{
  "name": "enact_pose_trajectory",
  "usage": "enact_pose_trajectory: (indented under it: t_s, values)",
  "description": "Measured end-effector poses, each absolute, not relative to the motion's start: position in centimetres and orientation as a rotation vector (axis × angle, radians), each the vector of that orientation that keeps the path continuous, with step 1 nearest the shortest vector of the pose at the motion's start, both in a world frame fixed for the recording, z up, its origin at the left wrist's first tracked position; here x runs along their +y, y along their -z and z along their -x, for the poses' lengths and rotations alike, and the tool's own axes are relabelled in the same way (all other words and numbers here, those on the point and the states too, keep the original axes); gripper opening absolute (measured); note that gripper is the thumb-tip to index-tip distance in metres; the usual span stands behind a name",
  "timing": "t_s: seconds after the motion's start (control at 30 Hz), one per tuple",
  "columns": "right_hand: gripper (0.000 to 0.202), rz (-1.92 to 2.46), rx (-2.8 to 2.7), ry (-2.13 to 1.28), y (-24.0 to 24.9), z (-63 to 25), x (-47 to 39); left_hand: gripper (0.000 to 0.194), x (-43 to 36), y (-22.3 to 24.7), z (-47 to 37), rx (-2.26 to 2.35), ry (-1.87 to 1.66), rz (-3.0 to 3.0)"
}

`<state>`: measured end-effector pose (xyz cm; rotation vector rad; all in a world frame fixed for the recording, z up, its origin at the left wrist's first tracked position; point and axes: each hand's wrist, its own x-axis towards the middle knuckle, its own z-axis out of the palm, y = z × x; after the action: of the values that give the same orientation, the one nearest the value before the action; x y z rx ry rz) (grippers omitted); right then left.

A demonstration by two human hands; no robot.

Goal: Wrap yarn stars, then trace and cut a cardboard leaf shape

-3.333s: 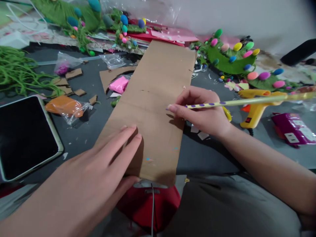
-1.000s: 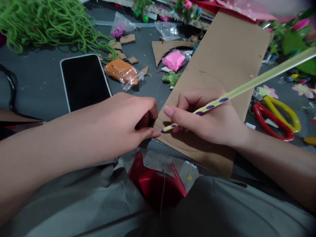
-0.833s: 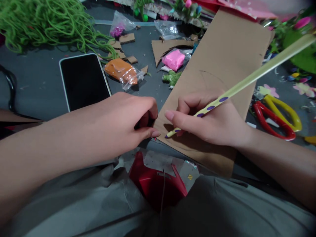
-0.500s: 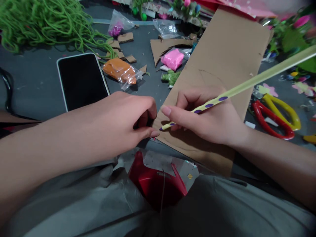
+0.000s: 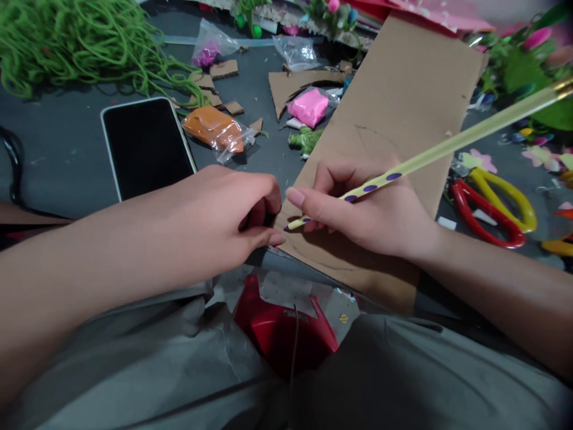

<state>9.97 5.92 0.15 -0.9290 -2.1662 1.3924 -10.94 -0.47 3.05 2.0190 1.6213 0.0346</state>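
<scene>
A long brown cardboard piece (image 5: 394,77) slants across the dark table, with faint curved pencil lines on it. My right hand (image 5: 362,206) rests on its near part, closed round a pale yellow pencil (image 5: 430,156) with purple spots. The pencil's tip touches the cardboard near its left corner. My left hand (image 5: 242,209) has its fingers curled and thumb bent in at that same corner, pinching the cardboard's edge. Both thumbs are close together, with the pencil tip between them.
A phone (image 5: 147,146) lies left of the cardboard, below green yarn (image 5: 89,45). Orange clay (image 5: 212,128) and pink clay (image 5: 308,106) in bags lie beyond my hands. Red and yellow-handled scissors (image 5: 487,212) are at right. A red tape dispenser (image 5: 282,334) is at my lap.
The whole view has shifted slightly, so things on the table appear a little further left. My hands keep nearly the same pose, and the pencil tip stays near the cardboard's corner.
</scene>
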Motion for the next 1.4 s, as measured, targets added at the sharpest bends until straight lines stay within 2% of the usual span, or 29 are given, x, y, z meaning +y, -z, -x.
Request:
enact_pose_trajectory:
  t_s: [0.1,0.27,0.63,0.83,0.97,1.4]
  values:
    - [0.036,0.907,-2.218,-1.399,-0.1,-9.9,5.9,0.011,-0.4,-3.0,10.9,1.614,-0.045,-2.0]
    - [0.035,0.887,-2.149,-1.385,0.0,-9.8,5.9,0.016,-0.2,-2.5,11.0,1.62,-0.031,-1.97]
    - [0.036,0.873,-2.143,-1.424,0.2,-9.8,5.8,0.01,0.0,-2.1,11.0,1.643,-0.071,-1.91]
    - [0.035,0.919,-1.88,-1.396,-0.3,-9.8,6.2,0.013,0.0,-1.9,11.1,1.629,-0.124,-1.891]
    - [0.036,0.921,-2.03,-1.3,-0.6,-9.9,6.8,0.012,0.0,-1.8,11.2,1.628,-0.149,-1.866]
    - [0.039,0.848,-2.23,-1.34,-0.6,-9.6,7.4,0.014,0.0,-2.1,10.4,1.543,-0.12,-1.899]
